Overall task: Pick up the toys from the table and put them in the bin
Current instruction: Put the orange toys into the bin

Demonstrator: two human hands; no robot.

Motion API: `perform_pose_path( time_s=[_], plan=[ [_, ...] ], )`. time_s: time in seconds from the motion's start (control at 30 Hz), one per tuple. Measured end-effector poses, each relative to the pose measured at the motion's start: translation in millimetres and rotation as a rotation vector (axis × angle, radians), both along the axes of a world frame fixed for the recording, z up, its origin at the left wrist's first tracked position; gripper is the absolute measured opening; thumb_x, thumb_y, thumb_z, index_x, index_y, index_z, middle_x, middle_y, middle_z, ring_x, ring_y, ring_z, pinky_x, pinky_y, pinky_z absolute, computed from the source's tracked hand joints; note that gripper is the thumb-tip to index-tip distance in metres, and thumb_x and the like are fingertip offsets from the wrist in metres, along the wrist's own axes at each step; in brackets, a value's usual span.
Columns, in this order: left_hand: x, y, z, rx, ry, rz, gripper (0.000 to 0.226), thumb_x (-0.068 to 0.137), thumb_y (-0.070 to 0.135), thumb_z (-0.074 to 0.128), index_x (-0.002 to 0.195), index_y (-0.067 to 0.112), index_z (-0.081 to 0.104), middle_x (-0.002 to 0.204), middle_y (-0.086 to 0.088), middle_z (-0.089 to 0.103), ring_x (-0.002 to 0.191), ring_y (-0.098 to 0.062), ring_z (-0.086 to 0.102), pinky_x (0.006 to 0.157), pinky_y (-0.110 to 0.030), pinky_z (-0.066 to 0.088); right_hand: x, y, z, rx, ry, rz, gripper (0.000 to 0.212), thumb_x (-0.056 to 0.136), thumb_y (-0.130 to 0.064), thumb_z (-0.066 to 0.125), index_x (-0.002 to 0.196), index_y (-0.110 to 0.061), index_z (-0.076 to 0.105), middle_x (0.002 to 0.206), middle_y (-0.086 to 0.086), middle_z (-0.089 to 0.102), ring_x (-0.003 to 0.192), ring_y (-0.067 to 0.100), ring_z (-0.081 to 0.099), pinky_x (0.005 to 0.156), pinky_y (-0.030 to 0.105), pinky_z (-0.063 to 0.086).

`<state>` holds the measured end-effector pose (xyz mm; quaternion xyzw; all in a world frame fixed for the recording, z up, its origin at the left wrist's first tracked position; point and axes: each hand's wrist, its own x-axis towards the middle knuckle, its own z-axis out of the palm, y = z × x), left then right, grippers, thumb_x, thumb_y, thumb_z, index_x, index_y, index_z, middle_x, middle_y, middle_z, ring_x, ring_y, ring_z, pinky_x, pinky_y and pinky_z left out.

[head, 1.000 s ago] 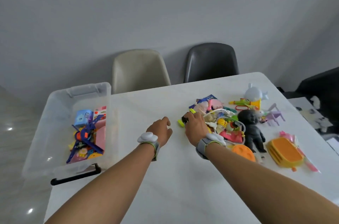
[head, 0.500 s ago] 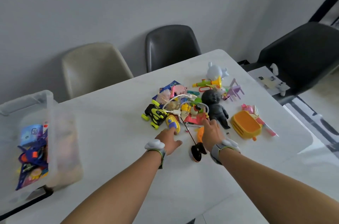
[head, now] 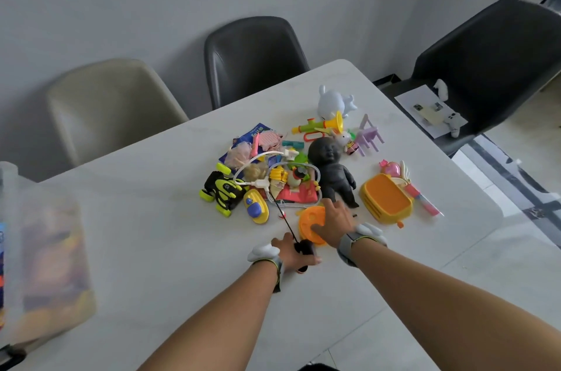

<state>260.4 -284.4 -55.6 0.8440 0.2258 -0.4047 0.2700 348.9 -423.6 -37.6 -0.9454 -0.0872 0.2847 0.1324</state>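
Both hands have dropped nearer: left hand (head: pixel 293 252) now grips a small black toy with a thin antenna (head: pixel 302 250), right hand (head: pixel 335 223) presses spread fingers on the round orange plastic disc (head: pixel 311 225). Beyond, a black baby doll (head: pixel 332 170) backs the toy pile; the clear plastic bin (head: pixel 45 249) sits far left.

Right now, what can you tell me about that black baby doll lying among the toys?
The black baby doll looks like matte moulded rubber or plastic: a round bald head, chubby arms and short legs. It lies face up on the white table, head toward the far chairs, feet toward the person. Its left side touches the toy pile; the right hand's fingers reach close to its legs, contact unclear.
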Motion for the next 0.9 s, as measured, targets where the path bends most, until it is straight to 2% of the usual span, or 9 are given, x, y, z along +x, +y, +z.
perform_pose_path(
  time_s=[0.1,0.23,0.37,0.47,0.63,0.73,0.9],
  plan=[
    [2.1,-9.4,-4.4,0.045,0.020,0.032,0.118,0.051,0.091,0.060,0.140,0.017,0.038,0.137,-0.016,0.042,0.124,-0.035,0.049,0.103,-0.048,0.046,1.2,5.4,-8.5,-0.023,0.038,0.010,0.073,0.084,-0.051,0.067,0.143,-0.026,0.033,0.135,0.012,0.046,0.121,0.035,0.049,0.097,0.043,0.046],
    [8.9,-13.4,-2.8,0.049,0.052,0.094,0.095,0.054,0.072,0.067,0.128,0.019,0.039,0.126,-0.015,0.046,0.113,-0.038,0.055,0.088,-0.051,0.056,2.6,10.1,-17.1,-0.070,0.111,-0.024,0.094,0.070,-0.058,0.078,0.144,-0.027,0.028,0.133,0.012,0.045,0.122,0.036,0.048,0.101,0.045,0.045],
    [4.2,-1.0,0.9,0.109,0.059,-0.014,0.090,0.056,0.068,0.067,0.127,0.020,0.036,0.125,-0.014,0.042,0.109,-0.038,0.052,0.093,-0.049,0.050,0.0,20.7,-21.2,-0.124,0.101,-0.021,0.111,0.060,-0.061,0.084,0.146,-0.030,0.022,0.131,0.011,0.039,0.121,0.037,0.047,0.102,0.045,0.045],
    [-1.2,9.9,4.5,0.109,0.061,-0.010,0.087,0.058,0.066,0.068,0.124,0.021,0.036,0.123,-0.013,0.040,0.105,-0.039,0.054,0.090,-0.049,0.052,-2.5,25.7,-20.5,-0.188,0.097,-0.008,0.121,0.054,-0.063,0.086,0.148,-0.033,0.014,0.130,0.010,0.034,0.122,0.038,0.045,0.102,0.047,0.044],
    [-12.0,33.6,18.7,0.080,0.011,0.016,0.077,0.057,0.063,0.070,0.115,0.024,0.036,0.117,-0.011,0.036,0.097,-0.040,0.057,0.087,-0.050,0.054,-12.0,37.1,-11.8,-0.213,0.075,-0.022,0.116,0.057,-0.055,0.086,0.145,-0.026,0.017,0.129,0.012,0.032,0.119,0.036,0.044,0.096,0.042,0.043],
    [-18.3,47.1,30.2,0.079,-0.055,0.017,0.083,0.057,0.064,0.070,0.121,0.026,0.035,0.118,-0.011,0.035,0.099,-0.041,0.057,0.090,-0.049,0.053,-22.3,40.3,-1.6,-0.144,0.011,-0.053,0.114,0.056,-0.060,0.083,0.143,-0.026,0.018,0.124,0.012,0.033,0.114,0.034,0.044,0.094,0.039,0.043],
    [-18.2,62.5,48.6,0.130,-0.223,0.000,0.080,0.056,0.065,0.069,0.117,0.027,0.034,0.113,-0.010,0.034,0.098,-0.038,0.051,0.091,-0.046,0.050,-25.6,45.1,20.2,-0.026,-0.067,-0.144,0.120,0.054,-0.060,0.083,0.148,-0.028,0.014,0.127,0.012,0.032,0.118,0.038,0.043,0.096,0.044,0.044]
  ],
)
